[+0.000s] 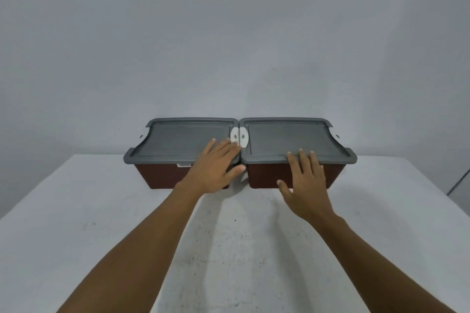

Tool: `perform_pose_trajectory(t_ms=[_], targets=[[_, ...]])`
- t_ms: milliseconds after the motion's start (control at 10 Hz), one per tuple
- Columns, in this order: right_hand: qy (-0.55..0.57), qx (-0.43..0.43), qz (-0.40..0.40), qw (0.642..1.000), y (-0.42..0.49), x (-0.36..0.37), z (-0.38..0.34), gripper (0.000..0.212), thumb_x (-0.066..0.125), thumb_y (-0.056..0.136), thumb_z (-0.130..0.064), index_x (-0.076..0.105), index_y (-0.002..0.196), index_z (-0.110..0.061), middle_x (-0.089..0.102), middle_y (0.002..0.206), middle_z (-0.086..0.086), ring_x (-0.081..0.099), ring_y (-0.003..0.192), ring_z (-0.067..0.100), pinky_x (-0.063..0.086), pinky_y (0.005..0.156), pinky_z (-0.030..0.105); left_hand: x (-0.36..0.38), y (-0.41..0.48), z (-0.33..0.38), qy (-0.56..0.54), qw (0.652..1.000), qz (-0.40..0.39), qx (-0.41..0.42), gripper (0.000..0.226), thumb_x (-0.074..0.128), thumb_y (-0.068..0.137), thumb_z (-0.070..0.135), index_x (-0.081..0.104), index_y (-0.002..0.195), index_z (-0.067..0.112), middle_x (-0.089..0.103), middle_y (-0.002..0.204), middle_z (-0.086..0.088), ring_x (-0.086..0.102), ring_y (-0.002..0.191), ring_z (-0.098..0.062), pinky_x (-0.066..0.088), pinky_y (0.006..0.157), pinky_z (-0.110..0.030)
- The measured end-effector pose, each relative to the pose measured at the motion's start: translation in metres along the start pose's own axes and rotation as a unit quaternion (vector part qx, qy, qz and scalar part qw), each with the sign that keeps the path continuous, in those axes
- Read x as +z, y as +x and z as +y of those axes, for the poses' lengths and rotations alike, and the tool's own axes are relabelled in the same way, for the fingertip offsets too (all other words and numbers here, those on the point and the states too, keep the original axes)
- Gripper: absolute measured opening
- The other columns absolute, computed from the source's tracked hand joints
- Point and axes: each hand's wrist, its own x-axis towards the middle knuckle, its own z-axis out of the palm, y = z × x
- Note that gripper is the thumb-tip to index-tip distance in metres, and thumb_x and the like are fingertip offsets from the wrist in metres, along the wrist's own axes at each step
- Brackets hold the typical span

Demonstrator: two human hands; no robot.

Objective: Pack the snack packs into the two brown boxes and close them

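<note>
From the head view: resting the left hand (216,162) flat, fingers straight and spread, on the near inner corner of the left lid (178,140), with fingertips by its white latch (234,136); laying the right hand (305,180) likewise open, straight fingertips on the near rim of the right lid (284,134); gripping nothing with either. Finding the left brown box (157,175) and right brown box (264,175) both covered, standing end to end, lids touching, on the white table (76,211); seeing no snack packs, presumably lying inside. Probably seating the lids now, so ideally pressing evenly along each rim, then snapping each latch down. Noting matte grey moulded plastic lids with raised borders and scooped outer corners, topping smooth reddish-brown walls tapering downward.
</note>
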Motion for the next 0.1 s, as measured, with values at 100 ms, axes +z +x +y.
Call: perform_pose_trajectory(t_ms=[100], targets=[[0.044, -0.037, -0.002, 0.998, -0.026, 0.0062, -0.021, 0.067, 0.049, 0.096, -0.045, 0.021, 0.153, -0.024, 0.007, 0.163, 0.005, 0.0, 0.15, 0.026, 0.006, 0.118, 0.048, 0.0041, -0.0503, -0.0006, -0.082, 0.996, 0.013, 0.012, 0.078, 0.012, 0.093, 0.067, 0.015, 0.155, 0.02, 0.003, 0.163, 0.005, -0.006, 0.149, -0.008, -0.004, 0.121, -0.034]])
